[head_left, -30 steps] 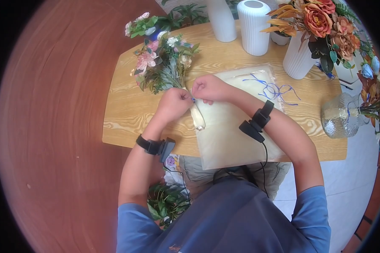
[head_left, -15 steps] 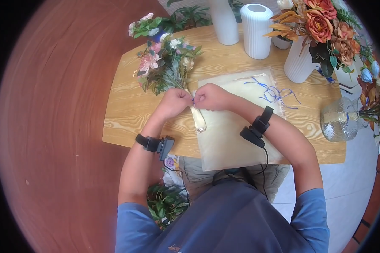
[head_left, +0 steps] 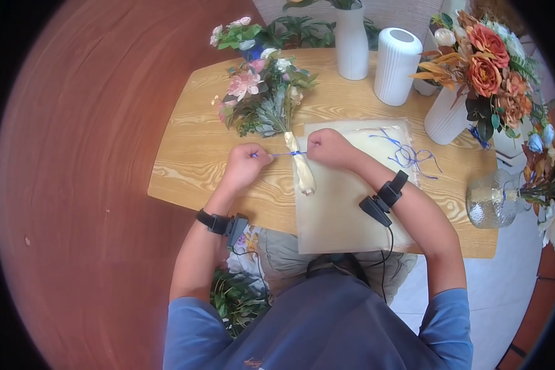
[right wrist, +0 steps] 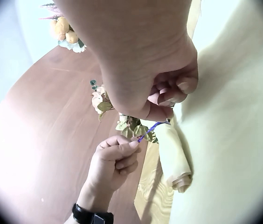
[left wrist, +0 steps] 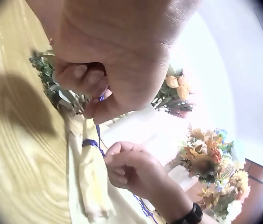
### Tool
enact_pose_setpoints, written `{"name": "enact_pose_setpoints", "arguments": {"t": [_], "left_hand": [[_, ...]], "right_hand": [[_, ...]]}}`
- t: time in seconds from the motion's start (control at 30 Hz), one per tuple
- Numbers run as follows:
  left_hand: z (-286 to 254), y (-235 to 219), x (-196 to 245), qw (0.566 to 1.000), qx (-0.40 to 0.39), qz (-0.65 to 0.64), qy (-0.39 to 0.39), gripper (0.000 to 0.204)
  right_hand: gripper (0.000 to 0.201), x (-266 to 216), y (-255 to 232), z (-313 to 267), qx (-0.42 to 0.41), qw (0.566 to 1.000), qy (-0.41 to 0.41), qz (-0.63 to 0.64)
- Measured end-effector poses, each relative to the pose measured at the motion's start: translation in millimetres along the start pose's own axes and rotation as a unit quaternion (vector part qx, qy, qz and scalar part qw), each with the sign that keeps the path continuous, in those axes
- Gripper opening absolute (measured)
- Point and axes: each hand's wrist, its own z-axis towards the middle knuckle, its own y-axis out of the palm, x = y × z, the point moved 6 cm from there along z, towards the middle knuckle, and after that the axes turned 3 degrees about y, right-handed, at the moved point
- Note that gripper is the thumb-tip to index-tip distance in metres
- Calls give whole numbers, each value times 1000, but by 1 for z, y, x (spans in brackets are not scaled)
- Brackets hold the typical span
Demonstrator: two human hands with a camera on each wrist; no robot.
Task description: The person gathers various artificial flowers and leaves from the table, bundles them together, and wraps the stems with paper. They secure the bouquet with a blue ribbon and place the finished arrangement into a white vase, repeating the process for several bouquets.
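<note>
A bouquet of pink and white flowers with green leaves lies on the wooden table, its stems wrapped in cream paper. A thin blue ribbon runs round the wrapped stems and stretches out to both sides. My left hand pinches one end, left of the stems; thumb and forefinger meet on it in the left wrist view. Close to the stems on their right, my right hand grips the other end. The ribbon also shows as a band round the paper in the left wrist view.
Cream wrapping sheets lie under and right of the stems, with loose blue ribbons on top. White vases stand at the back. A vase of orange flowers and a glass vase are on the right.
The hands were close together at the stems and have drawn apart, the left one going left. The ribbon is now stretched straight between them. The head view has shifted slightly.
</note>
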Motion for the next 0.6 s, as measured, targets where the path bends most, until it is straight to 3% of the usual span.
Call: {"name": "enact_pose_setpoints", "arguments": {"t": [0.1, 0.17, 0.2, 0.3, 0.6], "left_hand": [[-1, 1, -9, 996, -9, -90, -10, 11], [-3, 11, 6, 948, -74, -308, 25, 10], [-4, 12, 10, 947, -67, -313, 28, 10], [-6, 28, 16, 857, -141, -494, -34, 11], [1, 28, -7, 857, -111, -499, -56, 12]], "right_hand": [[16, 2, 1, 1, -7, 1000, 13, 6], [17, 0, 3, 1, -18, 999, 27, 9], [17, 0, 4, 1, -11, 999, 24, 37], [18, -3, 4, 3, -9, 999, 25, 40], [19, -6, 4, 7, 14, 998, 46, -28]]}}
